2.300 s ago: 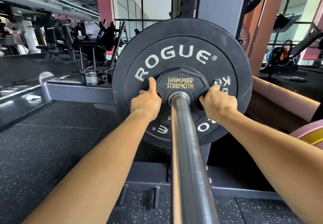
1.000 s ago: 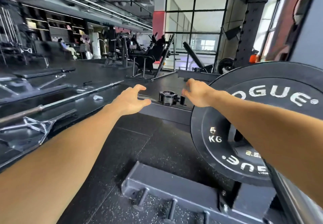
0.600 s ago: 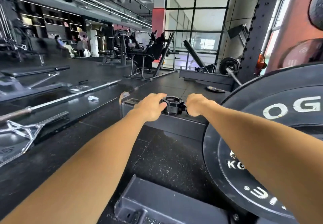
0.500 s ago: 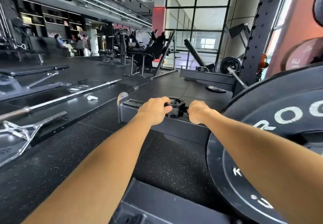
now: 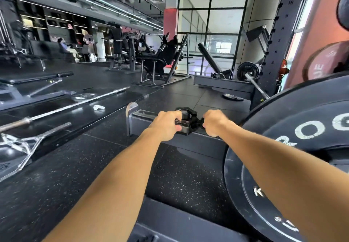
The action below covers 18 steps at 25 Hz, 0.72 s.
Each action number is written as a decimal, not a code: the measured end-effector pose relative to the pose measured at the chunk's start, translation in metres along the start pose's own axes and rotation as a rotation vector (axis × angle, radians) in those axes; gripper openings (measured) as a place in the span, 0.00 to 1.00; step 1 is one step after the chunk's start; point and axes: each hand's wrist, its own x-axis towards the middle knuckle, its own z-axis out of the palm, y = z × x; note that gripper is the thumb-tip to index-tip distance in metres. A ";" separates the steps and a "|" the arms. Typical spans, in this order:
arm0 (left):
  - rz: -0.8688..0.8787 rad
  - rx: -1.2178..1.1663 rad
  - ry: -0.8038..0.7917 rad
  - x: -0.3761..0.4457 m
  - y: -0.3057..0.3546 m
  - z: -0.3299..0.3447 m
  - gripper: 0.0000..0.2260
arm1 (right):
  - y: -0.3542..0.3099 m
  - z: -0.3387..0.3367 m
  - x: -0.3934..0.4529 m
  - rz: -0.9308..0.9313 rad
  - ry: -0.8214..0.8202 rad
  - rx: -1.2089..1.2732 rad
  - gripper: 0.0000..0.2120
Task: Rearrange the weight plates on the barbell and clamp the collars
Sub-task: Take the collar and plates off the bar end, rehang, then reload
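Observation:
A black barbell collar (image 5: pixel 187 120) sits on top of a dark rack base beam (image 5: pixel 192 143) ahead of me. My left hand (image 5: pixel 167 123) grips its left side with curled fingers. My right hand (image 5: pixel 215 121) grips its right side, where the lever sticks out. A large black ROGUE bumper plate (image 5: pixel 279 143) fills the right of the view, partly hidden by my right forearm. The barbell sleeve itself is out of view.
A bare barbell (image 5: pixel 66 107) and a chrome cable handle (image 5: pixel 22 143) lie on the platform at left. Another loaded bar (image 5: pixel 251 77) and a small plate (image 5: pixel 233 97) sit behind the beam by the black rack upright (image 5: pixel 273 49). Gym machines stand at the back.
My hands left the plate on the bar, reached left to the collar on the beam and closed around it from both sides. My view turned left with them.

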 end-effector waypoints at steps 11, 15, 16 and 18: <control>0.106 -0.023 -0.012 -0.081 -0.024 -0.057 0.08 | -0.012 -0.035 -0.076 -0.204 0.048 0.146 0.16; 0.072 -0.079 -0.022 -0.112 -0.004 -0.080 0.07 | -0.002 -0.056 -0.113 -0.236 0.087 0.237 0.12; 0.063 -0.119 -0.024 -0.120 0.002 -0.085 0.06 | 0.000 -0.059 -0.123 -0.230 0.089 0.312 0.12; 0.048 -0.260 -0.050 -0.144 0.018 -0.094 0.06 | 0.008 -0.064 -0.149 -0.198 0.068 0.634 0.14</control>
